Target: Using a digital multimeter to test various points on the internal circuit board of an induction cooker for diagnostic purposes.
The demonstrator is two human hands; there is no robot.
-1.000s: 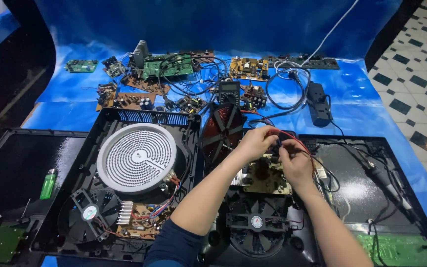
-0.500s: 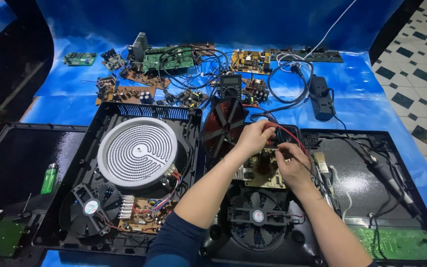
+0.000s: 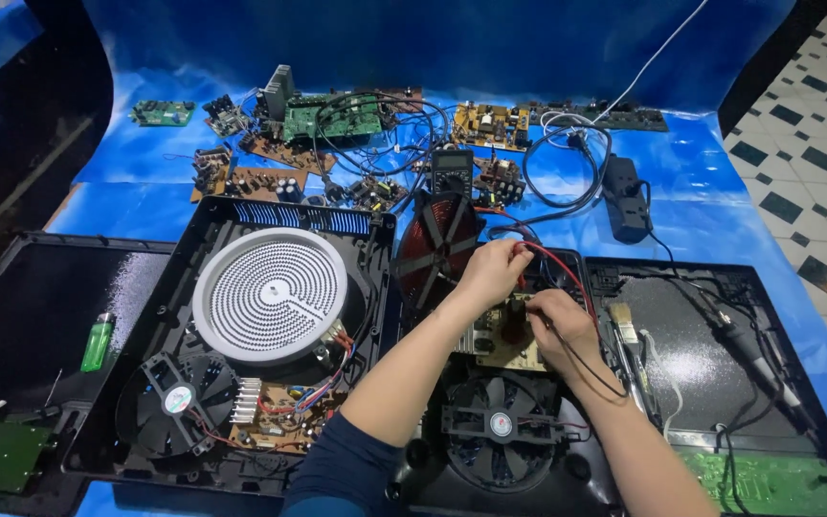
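- The left hand (image 3: 495, 271) pinched a red probe lead (image 3: 552, 263), its tip down on the tan circuit board (image 3: 509, 337) inside the opened cooker casing (image 3: 413, 483), near the middle of the blue-covered bench (image 3: 145, 158).
- The right hand (image 3: 555, 325) was closed on a black probe lead (image 3: 591, 369), touching the same board.
- Judged risk: with parts packed closely, a slipping tip could bridge neighbouring joints.
- The copper coil (image 3: 435, 244), propped upright just beside the left hand, could tip if the wrist nudged it.
- The multimeter (image 3: 452, 170) sat toward the far edge, so looking up at it might let either probe wander.

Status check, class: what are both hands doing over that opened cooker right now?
Left hand pinching the red probe lead. Right hand pressing a probe onto the tan circuit board. Tilted copper coil stands close beside the left hand.
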